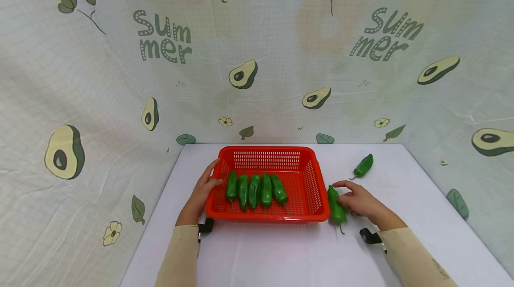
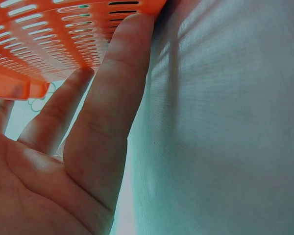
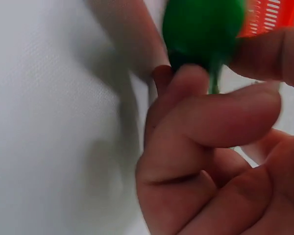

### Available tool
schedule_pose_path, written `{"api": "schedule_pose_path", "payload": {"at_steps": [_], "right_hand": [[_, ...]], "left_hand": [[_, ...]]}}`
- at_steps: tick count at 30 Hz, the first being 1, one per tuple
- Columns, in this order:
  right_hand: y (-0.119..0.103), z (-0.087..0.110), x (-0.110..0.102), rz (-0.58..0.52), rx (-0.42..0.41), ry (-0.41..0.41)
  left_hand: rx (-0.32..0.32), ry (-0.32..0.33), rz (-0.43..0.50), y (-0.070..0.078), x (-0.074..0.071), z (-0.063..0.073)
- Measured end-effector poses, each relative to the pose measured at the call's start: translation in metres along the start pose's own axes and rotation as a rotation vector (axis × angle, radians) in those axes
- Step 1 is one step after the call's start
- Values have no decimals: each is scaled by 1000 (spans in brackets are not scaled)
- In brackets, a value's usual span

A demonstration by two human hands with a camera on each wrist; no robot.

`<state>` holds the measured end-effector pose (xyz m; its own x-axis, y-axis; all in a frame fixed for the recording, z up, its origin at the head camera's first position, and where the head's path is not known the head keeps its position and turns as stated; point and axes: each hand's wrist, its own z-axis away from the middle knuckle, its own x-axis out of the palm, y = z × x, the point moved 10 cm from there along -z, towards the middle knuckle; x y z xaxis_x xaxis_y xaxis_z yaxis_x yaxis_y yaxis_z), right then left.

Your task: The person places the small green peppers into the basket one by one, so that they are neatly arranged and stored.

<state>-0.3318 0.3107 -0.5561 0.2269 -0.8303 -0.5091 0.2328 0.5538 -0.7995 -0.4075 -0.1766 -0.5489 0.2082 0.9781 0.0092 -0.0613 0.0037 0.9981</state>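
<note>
A red plastic basket (image 1: 261, 218) with slotted walls holds several green peppers (image 1: 254, 191) lying side by side. At its left end my left hand (image 1: 202, 193) holds the rim, thumb over the edge. In the left wrist view, its fingers (image 2: 110, 93) reach up along the slotted outer wall. Just outside the basket's right end, my right hand (image 1: 359, 200) pinches another green pepper (image 1: 335, 206), stem toward me. The right wrist view shows this pepper (image 3: 203, 29) between thumb and fingers, blurred, its stem hanging down.
One more green pepper (image 1: 363, 166) lies on the white tabletop (image 1: 281, 255) beyond my right hand. Patterned cloth (image 1: 273, 113) hangs behind the table and along both sides. A small black wrist camera (image 1: 370, 236) sits by my right wrist, with another (image 1: 206, 225) by the left.
</note>
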Motion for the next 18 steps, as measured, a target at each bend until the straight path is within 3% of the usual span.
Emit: {"api": "schedule_pose_path", "payload": {"at_steps": [18], "right_hand": [[-2, 1, 1, 56, -23, -13]], "left_hand": [[-6, 4, -4, -1, 0, -1]]}}
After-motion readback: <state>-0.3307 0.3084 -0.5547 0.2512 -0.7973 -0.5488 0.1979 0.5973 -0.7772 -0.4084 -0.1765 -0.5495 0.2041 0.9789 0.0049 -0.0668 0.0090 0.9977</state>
